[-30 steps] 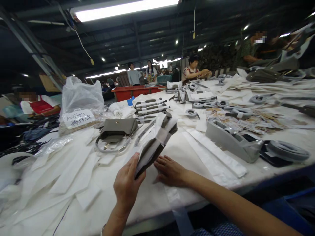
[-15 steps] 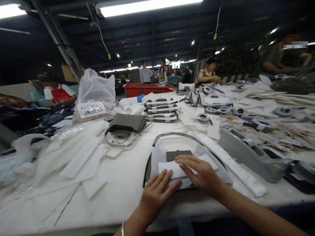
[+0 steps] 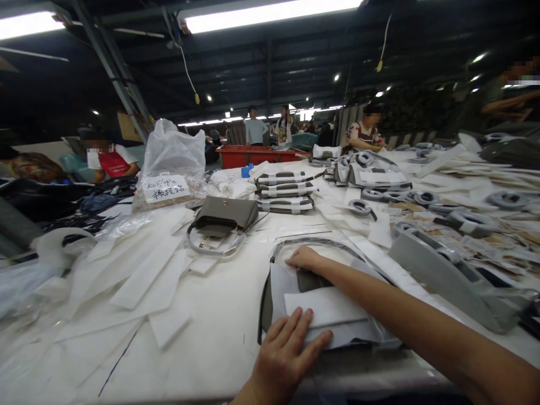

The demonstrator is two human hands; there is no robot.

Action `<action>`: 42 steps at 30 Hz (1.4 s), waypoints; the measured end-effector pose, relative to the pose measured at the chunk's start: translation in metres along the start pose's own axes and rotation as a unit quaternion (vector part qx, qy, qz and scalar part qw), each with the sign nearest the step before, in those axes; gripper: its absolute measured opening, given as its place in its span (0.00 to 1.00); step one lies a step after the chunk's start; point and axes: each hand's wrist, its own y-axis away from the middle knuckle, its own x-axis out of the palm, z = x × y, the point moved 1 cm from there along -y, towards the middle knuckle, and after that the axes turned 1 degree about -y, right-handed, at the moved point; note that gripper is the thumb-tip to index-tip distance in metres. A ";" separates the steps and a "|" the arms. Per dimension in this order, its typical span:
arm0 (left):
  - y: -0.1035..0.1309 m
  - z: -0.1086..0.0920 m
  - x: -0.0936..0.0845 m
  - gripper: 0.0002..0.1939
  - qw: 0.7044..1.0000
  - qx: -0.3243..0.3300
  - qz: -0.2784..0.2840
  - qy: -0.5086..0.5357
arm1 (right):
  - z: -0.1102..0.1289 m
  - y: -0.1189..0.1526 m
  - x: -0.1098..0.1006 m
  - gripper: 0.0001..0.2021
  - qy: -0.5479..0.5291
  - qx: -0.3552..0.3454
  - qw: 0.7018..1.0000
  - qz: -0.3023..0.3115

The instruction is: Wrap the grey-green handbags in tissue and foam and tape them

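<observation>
A grey-brown handbag (image 3: 265,309) lies on the table in front of me, its wrapped handle (image 3: 337,243) arching away at the far side. Translucent white wrapping covers most of its upper face. A folded white sheet (image 3: 324,306) rests on that wrapping. My left hand (image 3: 289,351) presses on the sheet's near left part with fingers spread. Over at the bag's top edge, inside the handle loop, is my right hand (image 3: 306,260) with its fingers curled together. Whatever they pinch there is hidden. My right forearm covers part of the bag.
Another grey handbag (image 3: 225,212) lies beyond, to the left. Behind it are several stacked wrapped bags (image 3: 287,194). A grey tape dispenser (image 3: 447,275) stands at right. Loose white sheets (image 3: 143,281) and a labelled plastic bag (image 3: 169,169) lie at left. Co-workers sit farther back.
My right hand has moved from the white sheet to the bag's top edge, and its fingers have curled. My left hand stays on the sheet. The view has shifted slightly.
</observation>
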 end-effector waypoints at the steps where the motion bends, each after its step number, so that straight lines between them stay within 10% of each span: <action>1: 0.000 0.000 0.000 0.19 1.000 -0.001 -0.003 0.002 | -0.001 0.001 0.001 0.12 -0.032 0.004 0.999 0.006; 15: -0.005 -0.001 -0.003 0.18 0.999 -0.032 0.001 0.028 | 0.002 0.058 -0.020 0.22 -0.416 -0.099 0.902 0.057; 23: -0.011 0.002 -0.006 0.16 0.997 -0.038 0.021 0.060 | 0.005 0.140 0.002 0.04 -0.237 -0.293 0.923 -0.076; 28: -0.009 0.004 -0.007 0.11 0.986 -0.076 -0.002 0.148 | -0.016 0.175 0.023 0.14 -0.175 -0.396 0.897 -0.091; 42: 0.009 -0.004 -0.006 0.20 0.974 -0.185 -0.030 0.125 | -0.031 0.200 0.041 0.17 -0.039 -0.511 0.841 -0.174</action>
